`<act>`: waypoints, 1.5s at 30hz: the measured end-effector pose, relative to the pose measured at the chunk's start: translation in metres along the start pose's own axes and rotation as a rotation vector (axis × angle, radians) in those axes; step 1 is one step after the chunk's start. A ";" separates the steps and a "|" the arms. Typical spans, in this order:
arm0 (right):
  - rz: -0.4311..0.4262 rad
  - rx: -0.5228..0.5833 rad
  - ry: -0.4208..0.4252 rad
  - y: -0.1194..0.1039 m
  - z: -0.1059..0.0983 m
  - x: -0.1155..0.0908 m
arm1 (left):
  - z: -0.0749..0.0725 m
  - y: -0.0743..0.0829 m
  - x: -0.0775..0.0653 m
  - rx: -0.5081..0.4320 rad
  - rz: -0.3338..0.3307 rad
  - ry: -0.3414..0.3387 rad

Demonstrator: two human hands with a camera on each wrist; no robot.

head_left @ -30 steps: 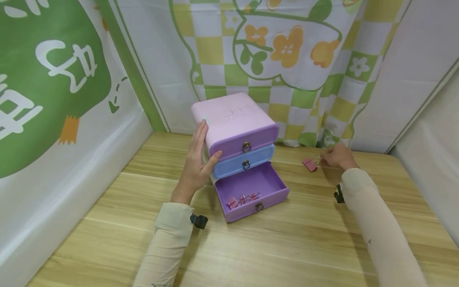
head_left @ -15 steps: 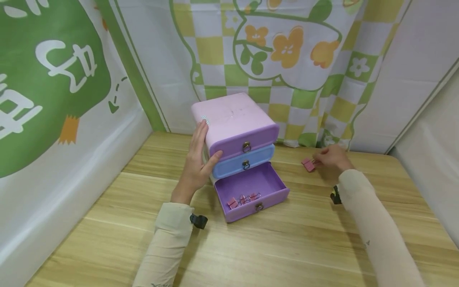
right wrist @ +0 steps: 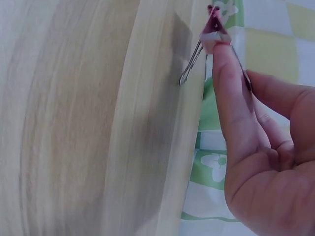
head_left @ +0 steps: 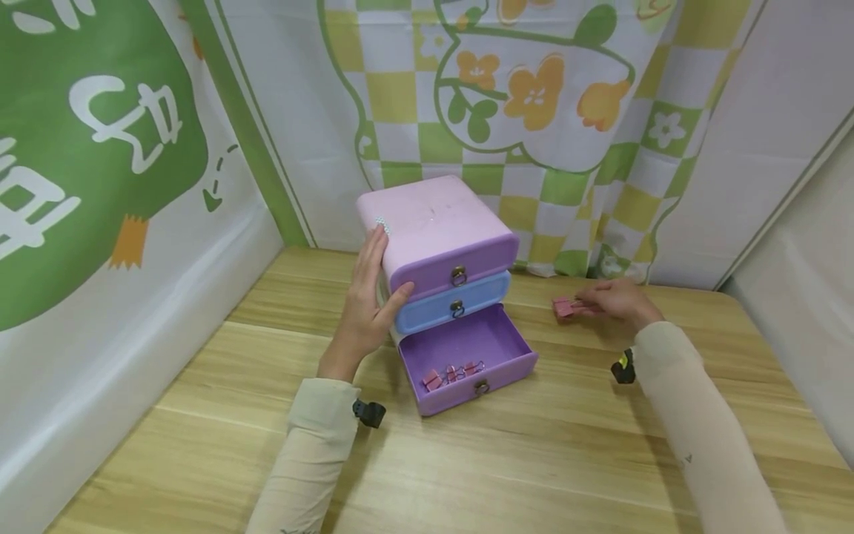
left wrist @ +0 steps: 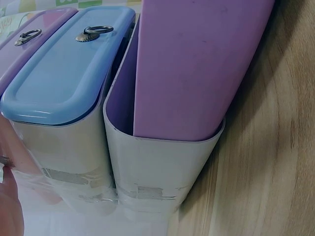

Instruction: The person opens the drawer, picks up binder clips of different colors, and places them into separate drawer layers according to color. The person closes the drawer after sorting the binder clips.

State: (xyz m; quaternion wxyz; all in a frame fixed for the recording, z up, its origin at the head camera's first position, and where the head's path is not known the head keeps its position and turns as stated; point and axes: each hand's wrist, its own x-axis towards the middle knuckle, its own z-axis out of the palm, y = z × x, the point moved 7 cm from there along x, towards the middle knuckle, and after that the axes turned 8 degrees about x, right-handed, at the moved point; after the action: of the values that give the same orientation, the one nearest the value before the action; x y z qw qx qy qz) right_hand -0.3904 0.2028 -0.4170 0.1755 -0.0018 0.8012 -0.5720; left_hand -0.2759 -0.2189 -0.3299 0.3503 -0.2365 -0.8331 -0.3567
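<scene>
A pink binder clip (head_left: pixel 563 308) is held by my right hand (head_left: pixel 617 300) at the right of the table. In the right wrist view, thumb and index finger pinch one wire handle of the clip (right wrist: pixel 215 30), while its other handle sticks out free. My left hand (head_left: pixel 360 315) lies against the left side of a pink drawer box (head_left: pixel 434 222), fingers extended and thumb at the front edge. The box's bottom purple drawer (head_left: pixel 467 337) is pulled out. Several pink binder clips (head_left: pixel 432 380) lie inside it near the front. Only a bit of the left hand (left wrist: pixel 10 204) shows in the left wrist view.
Above the pulled-out drawer, the blue drawer (head_left: pixel 454 302) and upper purple drawer (head_left: pixel 427 274) are closed, each with a ring pull. A checked, flowered curtain (head_left: pixel 520 178) hangs behind the wooden table (head_left: pixel 500 475). A white wall covering (head_left: pixel 220 193) stands at the left.
My right hand has moved slightly left with the binder clip, which has turned and now points toward the drawer box. The left hand, box and clips in the drawer stay as they were.
</scene>
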 end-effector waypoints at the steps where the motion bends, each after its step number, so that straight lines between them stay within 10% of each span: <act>1: 0.010 0.065 -0.019 0.001 0.002 0.000 | 0.000 0.000 0.000 -0.002 0.000 0.001; 5: 0.044 0.297 -0.090 0.004 0.008 -0.001 | 0.001 0.000 0.000 -0.001 -0.007 -0.004; 13: 0.028 0.372 -0.152 -0.010 0.020 -0.007 | 0.000 0.001 0.000 0.002 -0.018 -0.006; 45: -0.036 0.273 -0.368 -0.058 0.121 -0.047 | -0.002 0.003 0.000 0.011 0.000 0.003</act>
State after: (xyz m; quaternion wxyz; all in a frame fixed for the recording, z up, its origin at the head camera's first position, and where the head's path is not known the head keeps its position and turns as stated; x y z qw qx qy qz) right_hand -0.3238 0.0812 -0.3851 0.3070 -0.0967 0.6707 -0.6682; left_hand -0.2728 -0.2182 -0.3277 0.3531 -0.2340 -0.8345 -0.3525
